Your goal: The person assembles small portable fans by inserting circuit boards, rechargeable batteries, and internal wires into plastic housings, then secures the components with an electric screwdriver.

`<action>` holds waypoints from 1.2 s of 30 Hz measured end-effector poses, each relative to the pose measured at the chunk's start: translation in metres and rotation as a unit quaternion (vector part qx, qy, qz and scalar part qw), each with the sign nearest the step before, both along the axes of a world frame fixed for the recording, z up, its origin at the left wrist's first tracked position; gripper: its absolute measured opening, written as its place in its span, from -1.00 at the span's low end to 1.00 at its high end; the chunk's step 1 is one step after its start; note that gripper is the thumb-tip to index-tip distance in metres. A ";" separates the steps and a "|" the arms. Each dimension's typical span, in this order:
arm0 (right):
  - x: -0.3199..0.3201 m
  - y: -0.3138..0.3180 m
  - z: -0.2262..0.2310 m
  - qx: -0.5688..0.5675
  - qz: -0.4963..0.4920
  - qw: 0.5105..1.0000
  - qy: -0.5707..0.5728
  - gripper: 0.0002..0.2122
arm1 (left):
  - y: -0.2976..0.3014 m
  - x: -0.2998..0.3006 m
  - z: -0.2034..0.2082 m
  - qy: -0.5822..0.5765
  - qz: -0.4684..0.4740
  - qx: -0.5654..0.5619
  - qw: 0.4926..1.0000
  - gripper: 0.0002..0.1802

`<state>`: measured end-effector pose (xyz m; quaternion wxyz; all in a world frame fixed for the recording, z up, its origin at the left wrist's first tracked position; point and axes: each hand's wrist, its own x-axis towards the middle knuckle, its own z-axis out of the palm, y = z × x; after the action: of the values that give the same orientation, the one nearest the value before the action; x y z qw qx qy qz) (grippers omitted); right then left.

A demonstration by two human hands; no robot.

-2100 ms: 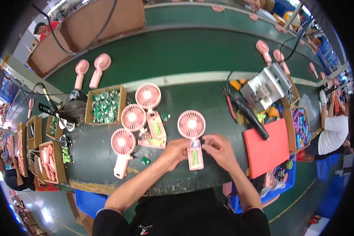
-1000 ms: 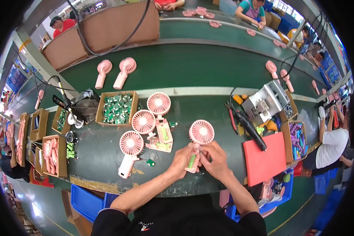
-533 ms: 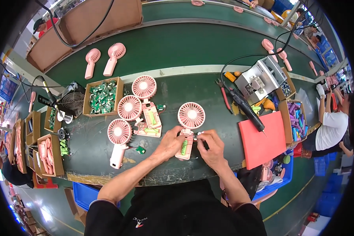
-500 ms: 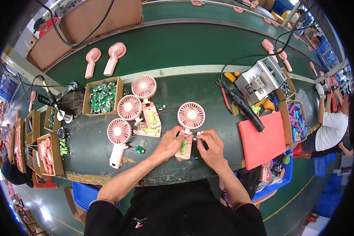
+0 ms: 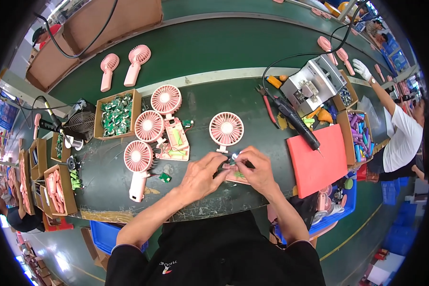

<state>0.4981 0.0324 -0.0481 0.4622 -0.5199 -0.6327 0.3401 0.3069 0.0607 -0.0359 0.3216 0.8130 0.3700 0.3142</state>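
A pink handheld fan [image 5: 226, 128] lies in front of me with its handle opened and turned toward me. Over that handle, my left hand [image 5: 202, 176] pinches a small green circuit board [image 5: 231, 162] between thumb and fingertips. My right hand [image 5: 256, 171] is closed right beside it, thumb and forefinger pressed together at the board's edge. Something small and whitish shows at those fingertips, too small to name. Fingers partly cover the handle. Several more pink fans lie to the left, including an upper one [image 5: 166, 99] and a lower one [image 5: 138, 156]; a loose circuit board [image 5: 165, 177] rests nearby.
A carton of circuit boards [image 5: 117, 114] stands at the left, beyond a carton of pink casings [image 5: 55, 189]. On the right lie an electric screwdriver [image 5: 298, 125], red-handled pliers [image 5: 269, 107], a red foam pad [image 5: 318, 159] and a carton of batteries [image 5: 358, 138]. A co-worker's gloved hand [image 5: 362, 70] reaches in.
Both hands have come closer together over the fan handle, and my left hand has moved from the handle's side to the board. The co-worker's gloved hand has reached forward over the far right.
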 end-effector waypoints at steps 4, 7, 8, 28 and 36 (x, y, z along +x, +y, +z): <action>0.001 -0.001 0.001 -0.010 0.015 1.000 0.022 -0.90 | 0.003 0.010 -0.014 -0.006 -0.017 0.026 1.000 -0.74; 0.004 -0.003 0.001 -0.026 0.024 0.999 0.030 -0.86 | 0.003 0.013 -0.027 -0.019 -0.018 0.070 0.997 -0.78; 0.005 -0.005 0.001 -0.027 0.023 0.999 0.028 -0.86 | 0.003 0.014 -0.029 -0.032 -0.016 0.091 0.995 -0.79; 0.006 -0.004 0.012 -0.008 0.001 0.979 -0.206 -0.86 | 0.011 0.008 -0.029 0.000 -0.037 0.234 0.972 -0.68; 0.008 -0.001 -0.002 0.067 0.021 0.972 -0.225 -0.85 | 0.025 -0.008 -0.016 0.116 -0.068 0.118 0.984 -0.55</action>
<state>0.5066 0.0317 -0.0503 0.3347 -0.5372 -0.7527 0.1809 0.2990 0.0856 -0.0523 0.1986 0.8997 0.3086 0.2365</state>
